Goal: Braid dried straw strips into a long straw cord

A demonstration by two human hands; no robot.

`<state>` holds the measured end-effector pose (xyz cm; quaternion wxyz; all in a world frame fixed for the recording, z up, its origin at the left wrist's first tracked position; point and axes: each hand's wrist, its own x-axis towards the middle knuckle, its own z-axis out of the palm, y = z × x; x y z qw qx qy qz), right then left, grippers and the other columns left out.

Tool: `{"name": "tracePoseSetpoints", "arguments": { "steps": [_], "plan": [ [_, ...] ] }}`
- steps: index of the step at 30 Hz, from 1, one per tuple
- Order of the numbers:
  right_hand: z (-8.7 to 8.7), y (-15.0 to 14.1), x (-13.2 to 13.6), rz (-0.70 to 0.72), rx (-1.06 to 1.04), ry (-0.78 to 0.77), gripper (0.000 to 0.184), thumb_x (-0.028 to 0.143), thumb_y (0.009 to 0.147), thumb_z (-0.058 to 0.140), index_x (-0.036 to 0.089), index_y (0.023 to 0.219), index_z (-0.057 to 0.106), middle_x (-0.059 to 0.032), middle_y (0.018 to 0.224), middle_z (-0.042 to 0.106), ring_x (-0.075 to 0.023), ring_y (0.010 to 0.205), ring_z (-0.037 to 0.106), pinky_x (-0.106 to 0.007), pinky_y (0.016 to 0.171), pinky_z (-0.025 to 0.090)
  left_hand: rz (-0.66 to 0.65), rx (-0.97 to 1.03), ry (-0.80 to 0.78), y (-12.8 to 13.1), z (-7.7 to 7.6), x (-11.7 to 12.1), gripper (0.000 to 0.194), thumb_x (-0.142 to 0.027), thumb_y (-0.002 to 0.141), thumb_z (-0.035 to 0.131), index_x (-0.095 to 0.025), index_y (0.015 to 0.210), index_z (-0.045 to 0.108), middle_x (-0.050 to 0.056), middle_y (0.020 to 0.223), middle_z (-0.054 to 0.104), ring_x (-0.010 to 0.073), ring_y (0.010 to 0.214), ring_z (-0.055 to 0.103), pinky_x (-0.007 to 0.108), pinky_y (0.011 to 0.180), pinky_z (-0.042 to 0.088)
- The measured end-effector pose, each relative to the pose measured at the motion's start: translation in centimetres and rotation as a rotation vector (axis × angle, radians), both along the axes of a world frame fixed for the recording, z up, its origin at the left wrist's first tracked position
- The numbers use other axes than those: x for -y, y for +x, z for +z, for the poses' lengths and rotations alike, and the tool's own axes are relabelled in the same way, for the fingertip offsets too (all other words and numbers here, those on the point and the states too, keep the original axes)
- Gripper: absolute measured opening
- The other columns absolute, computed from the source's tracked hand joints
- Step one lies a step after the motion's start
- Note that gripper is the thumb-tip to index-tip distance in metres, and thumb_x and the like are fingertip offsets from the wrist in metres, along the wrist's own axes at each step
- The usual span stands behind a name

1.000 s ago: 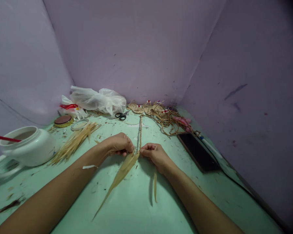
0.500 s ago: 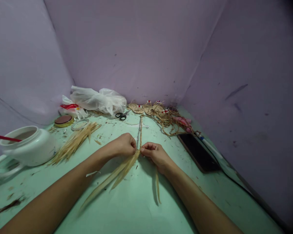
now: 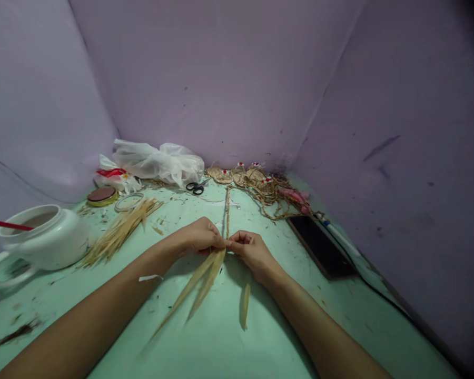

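Observation:
A thin braided straw cord [image 3: 228, 210] runs from the back of the table toward me, and its near end sits between my hands. My left hand [image 3: 203, 235] is closed in a pinch at that end, with pale loose straw strips [image 3: 206, 287] fanning out below it toward the lower left. Closed as well, my right hand [image 3: 250, 251] pinches the end from the other side, its fingertips meeting those of the left. Another straw strip [image 3: 245, 306] hangs down beneath the right hand. Exactly which strip each fingertip grips is hidden.
A white pot [image 3: 49, 237] holding a red stick stands at the left beside a bundle of dry straw [image 3: 120, 231]. Scissors [image 3: 197, 187], a white plastic bag [image 3: 161, 160] and woven straw pieces [image 3: 245, 178] lie along the back. At right rests a phone [image 3: 319, 247] near a cable.
My fingertips have come together at the cord's end. The loose strips on the left have swung inward, and the strip under my right hand has shifted left.

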<state>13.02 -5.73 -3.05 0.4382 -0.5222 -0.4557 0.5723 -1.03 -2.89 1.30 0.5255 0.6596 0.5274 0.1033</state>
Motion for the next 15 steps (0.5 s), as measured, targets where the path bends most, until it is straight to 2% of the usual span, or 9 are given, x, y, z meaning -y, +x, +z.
{"name": "tracePoseSetpoints", "arguments": {
  "steps": [4,7,11,13,15],
  "plan": [
    [-0.2,0.0,0.0,0.005,0.008,0.007,0.017,0.026,0.052,0.063,0.014,0.056,0.051,0.0055,0.045,0.044,-0.0045,0.042,0.03,-0.02,0.043,0.02,0.024,-0.023,0.041,0.1,0.0,-0.1,0.009,-0.02,0.051,0.05,-0.012,0.049,0.053,-0.005,0.036,0.034,0.0059,0.037,0.029,0.02,0.039,0.022],
    [-0.7,0.0,-0.2,0.034,0.068,0.065,0.014,0.025,0.055,0.06,0.015,0.055,0.05,0.0046,0.047,0.045,-0.0052,0.043,0.032,-0.02,0.044,0.023,-0.064,-0.134,0.163,0.0,0.1,-0.5,0.012,-0.019,0.05,0.047,-0.012,0.052,0.057,-0.004,0.038,0.037,0.0068,0.04,0.031,0.02,0.04,0.023],
    [-1.3,0.1,-0.3,0.065,0.289,0.206,0.011,0.024,0.06,0.055,0.015,0.054,0.051,0.0028,0.05,0.048,-0.0074,0.047,0.038,-0.02,0.046,0.028,-0.159,-0.339,0.349,0.4,0.5,-0.9,0.017,-0.018,0.048,0.048,-0.01,0.053,0.062,-0.001,0.042,0.044,0.008,0.045,0.035,0.019,0.043,0.024],
    [-1.4,0.2,-0.2,0.057,0.415,0.275,0.01,0.024,0.063,0.053,0.016,0.057,0.053,0.0016,0.053,0.051,-0.0088,0.05,0.041,-0.02,0.047,0.029,-0.145,-0.388,0.353,0.8,0.7,-1.1,0.017,-0.017,0.046,0.048,-0.01,0.053,0.062,-0.001,0.041,0.045,0.0084,0.046,0.036,0.019,0.043,0.025],
    [-1.3,0.2,0.0,0.049,0.506,0.33,0.01,0.024,0.066,0.051,0.016,0.061,0.056,0.0006,0.055,0.054,-0.0097,0.051,0.044,-0.021,0.048,0.031,-0.096,-0.384,0.269,1.1,0.9,-1.4,0.017,-0.016,0.046,0.048,-0.011,0.054,0.062,-0.002,0.04,0.043,0.0081,0.044,0.034,0.02,0.042,0.024]
  ]
}}
